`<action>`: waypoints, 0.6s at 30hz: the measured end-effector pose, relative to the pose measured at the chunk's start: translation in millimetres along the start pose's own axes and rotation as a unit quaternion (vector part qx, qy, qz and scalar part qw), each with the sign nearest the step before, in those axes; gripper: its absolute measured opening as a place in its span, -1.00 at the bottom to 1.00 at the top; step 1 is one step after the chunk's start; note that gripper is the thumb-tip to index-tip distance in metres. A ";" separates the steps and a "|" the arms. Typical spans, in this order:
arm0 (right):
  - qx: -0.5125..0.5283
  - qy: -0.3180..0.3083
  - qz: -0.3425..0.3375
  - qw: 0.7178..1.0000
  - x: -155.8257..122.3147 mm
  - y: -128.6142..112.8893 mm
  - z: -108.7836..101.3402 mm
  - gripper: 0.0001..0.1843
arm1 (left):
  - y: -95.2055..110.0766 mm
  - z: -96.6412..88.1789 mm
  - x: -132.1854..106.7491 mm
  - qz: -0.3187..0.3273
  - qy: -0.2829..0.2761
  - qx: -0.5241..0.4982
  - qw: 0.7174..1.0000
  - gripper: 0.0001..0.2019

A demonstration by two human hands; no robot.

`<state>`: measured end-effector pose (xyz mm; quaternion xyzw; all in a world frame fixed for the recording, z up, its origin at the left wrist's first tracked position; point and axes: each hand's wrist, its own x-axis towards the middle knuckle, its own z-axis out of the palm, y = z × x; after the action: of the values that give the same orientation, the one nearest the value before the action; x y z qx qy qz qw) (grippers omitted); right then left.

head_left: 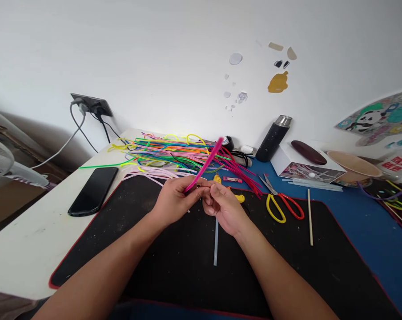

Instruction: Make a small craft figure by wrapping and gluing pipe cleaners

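Observation:
My left hand [177, 195] is closed around a magenta fuzzy pipe cleaner [207, 162], whose free end slants up and to the right above the fingers. My right hand [226, 206] is closed in a pinch, its fingertips meeting those of the left. Whatever lies between the right fingertips is hidden. Both hands are above a black mat [181, 266]. Below the right hand, a translucent glue stick [216, 249] shows, its upper part covered. Partly behind that hand is a yellow tool [240, 198], possibly a glue gun.
Many colored pipe cleaners [167, 153] are piled behind the hands. A phone [93, 191] lies left. To the right are scissors [281, 202], a pale stick [310, 218], a black flask [274, 138] and a white box [289, 162]. A fan [1, 155] stands far left.

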<state>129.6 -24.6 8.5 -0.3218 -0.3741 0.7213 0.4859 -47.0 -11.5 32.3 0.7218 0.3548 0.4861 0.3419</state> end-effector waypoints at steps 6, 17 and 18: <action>-0.013 0.009 0.003 1.000 -0.6 -0.4 0.7 -0.41 | -3.2 -2.9 -0.4 0.053 -0.006 0.074 0.996 -0.84; -0.098 0.073 -0.024 0.992 4.1 2.0 -4.8 -0.49 | -8.8 -14.7 4.3 0.092 -0.070 0.216 0.969 -0.83; -0.104 0.072 -0.027 0.992 4.5 2.6 -5.0 -0.49 | -8.3 -14.2 4.1 0.090 -0.074 0.209 0.971 -0.84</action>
<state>131.1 -19.8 3.3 -0.4113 -0.4196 0.6402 0.4949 -60.8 -1.6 31.4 0.8401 0.3563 0.3748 0.1636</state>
